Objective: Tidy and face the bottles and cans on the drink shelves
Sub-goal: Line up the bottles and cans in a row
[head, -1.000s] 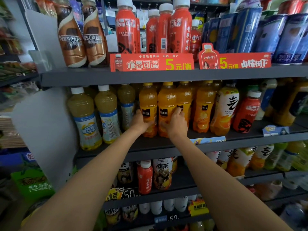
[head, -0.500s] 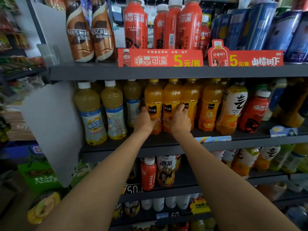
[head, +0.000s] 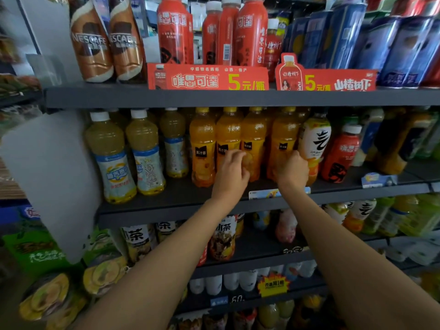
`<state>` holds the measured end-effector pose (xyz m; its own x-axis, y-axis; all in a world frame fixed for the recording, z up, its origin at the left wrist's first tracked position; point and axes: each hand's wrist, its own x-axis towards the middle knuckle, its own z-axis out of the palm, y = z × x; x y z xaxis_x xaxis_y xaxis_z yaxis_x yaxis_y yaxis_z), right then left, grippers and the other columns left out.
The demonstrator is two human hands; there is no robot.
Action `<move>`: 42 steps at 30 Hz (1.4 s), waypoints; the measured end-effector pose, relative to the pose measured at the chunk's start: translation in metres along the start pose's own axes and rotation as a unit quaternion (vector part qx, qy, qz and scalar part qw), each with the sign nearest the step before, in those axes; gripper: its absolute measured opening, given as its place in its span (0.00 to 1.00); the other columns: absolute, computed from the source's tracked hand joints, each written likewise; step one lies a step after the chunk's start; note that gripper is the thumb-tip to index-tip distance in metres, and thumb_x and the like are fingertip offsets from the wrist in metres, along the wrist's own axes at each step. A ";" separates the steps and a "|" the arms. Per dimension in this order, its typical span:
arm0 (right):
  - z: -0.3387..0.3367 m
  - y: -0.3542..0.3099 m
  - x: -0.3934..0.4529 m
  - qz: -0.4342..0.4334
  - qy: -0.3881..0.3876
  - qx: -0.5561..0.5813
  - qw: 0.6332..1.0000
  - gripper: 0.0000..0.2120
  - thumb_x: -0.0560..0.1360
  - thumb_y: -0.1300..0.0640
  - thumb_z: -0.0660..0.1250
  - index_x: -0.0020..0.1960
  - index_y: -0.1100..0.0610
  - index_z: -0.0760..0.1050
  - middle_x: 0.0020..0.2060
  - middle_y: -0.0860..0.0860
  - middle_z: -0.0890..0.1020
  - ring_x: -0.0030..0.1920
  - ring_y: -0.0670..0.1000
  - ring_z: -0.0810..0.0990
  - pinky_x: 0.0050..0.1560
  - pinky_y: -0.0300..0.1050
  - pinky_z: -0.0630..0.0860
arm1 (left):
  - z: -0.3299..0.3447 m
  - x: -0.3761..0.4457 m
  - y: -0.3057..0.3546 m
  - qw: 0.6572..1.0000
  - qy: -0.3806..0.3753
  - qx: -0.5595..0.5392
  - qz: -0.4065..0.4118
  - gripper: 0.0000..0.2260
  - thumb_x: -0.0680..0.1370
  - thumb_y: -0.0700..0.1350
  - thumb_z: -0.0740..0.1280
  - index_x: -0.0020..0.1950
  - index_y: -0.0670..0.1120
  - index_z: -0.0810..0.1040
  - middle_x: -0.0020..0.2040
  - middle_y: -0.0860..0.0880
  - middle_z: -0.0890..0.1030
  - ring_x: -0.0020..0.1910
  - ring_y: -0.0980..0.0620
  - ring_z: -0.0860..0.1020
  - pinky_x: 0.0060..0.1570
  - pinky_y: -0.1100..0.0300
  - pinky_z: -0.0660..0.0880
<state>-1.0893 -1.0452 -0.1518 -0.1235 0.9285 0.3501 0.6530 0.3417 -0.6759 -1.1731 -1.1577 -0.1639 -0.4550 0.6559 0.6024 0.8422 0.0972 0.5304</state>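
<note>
Head view: both arms reach to the middle shelf (head: 166,206), where a row of orange juice bottles stands upright. Left hand (head: 232,173) has fingers curled around the lower body of the third orange bottle (head: 252,139). Right hand (head: 291,171) wraps the fourth orange bottle (head: 284,136), just beside a white-label bottle (head: 315,141). First orange bottle (head: 202,144) and second orange bottle (head: 227,134) stand untouched left of the hands, labels forward. Pale yellow bottles (head: 108,151) sit further left. Top shelf carries coffee bottles (head: 91,41), red bottles (head: 172,29), blue cans (head: 381,44) and red price tags (head: 207,77). Motion blur softens label details.
</note>
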 end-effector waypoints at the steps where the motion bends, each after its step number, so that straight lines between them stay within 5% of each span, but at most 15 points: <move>1: -0.001 0.001 0.005 -0.009 -0.008 -0.012 1.000 0.10 0.77 0.64 0.61 0.57 0.67 0.70 0.55 0.64 0.77 0.55 0.64 0.77 0.49 0.54 0.74 | 0.005 0.005 0.002 1.000 -0.026 0.008 -0.009 0.19 0.78 0.38 0.61 0.70 0.42 0.67 0.70 0.46 0.65 0.68 0.49 0.66 0.65 0.62 0.64; 6: -0.008 0.004 0.018 -0.020 -0.136 -0.067 0.988 0.18 0.75 0.53 0.68 0.58 0.65 0.73 0.55 0.60 0.78 0.56 0.61 0.78 0.48 0.51 0.74 | 0.033 0.015 0.009 0.989 -0.099 0.028 -0.102 0.25 0.78 0.39 0.63 0.74 0.44 0.60 0.73 0.43 0.60 0.72 0.45 0.61 0.68 0.56 0.62; 9: 0.000 0.011 0.020 -0.042 -0.131 -0.082 0.987 0.23 0.74 0.52 0.69 0.61 0.66 0.68 0.56 0.60 0.78 0.58 0.61 0.77 0.51 0.51 0.75 | 0.044 0.013 0.012 0.990 -0.088 0.026 -0.110 0.27 0.77 0.39 0.63 0.75 0.43 0.57 0.74 0.42 0.59 0.73 0.44 0.59 0.69 0.55 0.60; 15: 0.004 0.019 0.032 -0.052 -0.125 -0.058 0.989 0.16 0.75 0.60 0.67 0.60 0.66 0.70 0.56 0.60 0.78 0.58 0.60 0.78 0.52 0.51 0.76 | 0.046 0.011 0.006 0.987 -0.096 -0.005 -0.126 0.30 0.77 0.38 0.63 0.76 0.44 0.54 0.76 0.43 0.55 0.75 0.46 0.55 0.72 0.52 0.59; 22: 0.007 0.018 0.030 -0.057 -0.152 -0.011 0.987 0.22 0.76 0.50 0.66 0.61 0.65 0.69 0.57 0.60 0.77 0.58 0.61 0.77 0.53 0.52 0.74 | 0.047 0.011 0.008 0.982 -0.134 0.027 -0.131 0.33 0.77 0.37 0.63 0.77 0.45 0.48 0.77 0.44 0.48 0.76 0.47 0.52 0.73 0.51 0.57; 26: 0.001 0.027 0.027 -0.087 -0.127 -0.020 0.988 0.18 0.76 0.49 0.64 0.57 0.64 0.71 0.53 0.59 0.79 0.54 0.61 0.79 0.47 0.51 0.75 | 0.047 0.007 0.018 0.991 -0.038 0.065 -0.107 0.24 0.77 0.36 0.62 0.73 0.42 0.62 0.74 0.45 0.59 0.72 0.47 0.62 0.69 0.58 0.62; 30: -0.022 0.050 0.029 -0.103 -0.019 0.042 0.994 0.15 0.77 0.48 0.62 0.48 0.62 0.74 0.42 0.57 0.80 0.45 0.60 0.80 0.38 0.47 0.71 | 0.063 0.005 0.036 0.996 0.023 0.055 -0.070 0.17 0.76 0.36 0.62 0.65 0.42 0.71 0.65 0.46 0.66 0.61 0.47 0.71 0.59 0.56 0.72; 33: -0.037 0.069 0.042 -0.032 0.037 0.136 0.989 0.19 0.74 0.48 0.66 0.54 0.62 0.69 0.51 0.58 0.77 0.53 0.60 0.77 0.45 0.51 0.72 | 0.078 0.008 0.053 0.999 0.010 0.032 -0.038 0.16 0.76 0.35 0.61 0.64 0.42 0.71 0.65 0.46 0.66 0.62 0.48 0.71 0.60 0.57 0.71; 37: -0.040 0.075 0.065 -0.052 -0.041 0.136 0.989 0.33 0.69 0.47 0.73 0.63 0.64 0.64 0.62 0.60 0.71 0.63 0.62 0.66 0.59 0.55 0.68 | 0.089 0.015 0.067 1.000 0.001 0.020 -0.022 0.17 0.76 0.34 0.61 0.64 0.42 0.71 0.65 0.45 0.67 0.63 0.48 0.70 0.60 0.56 0.71; 42: -0.033 0.069 0.081 -0.042 -0.088 0.153 0.983 0.36 0.67 0.48 0.75 0.66 0.63 0.63 0.63 0.60 0.71 0.64 0.62 0.66 0.59 0.56 0.68 | 0.089 0.010 0.064 0.999 0.015 0.011 -0.030 0.17 0.75 0.34 0.61 0.64 0.42 0.71 0.64 0.46 0.68 0.59 0.49 0.72 0.55 0.57 0.72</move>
<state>-1.0291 -0.9515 -0.1488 -0.3118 0.8970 0.3133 0.3825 0.4203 -0.8228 -1.0984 -1.0787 -0.1770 -0.5127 0.6263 0.5873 0.8192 0.1519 0.5531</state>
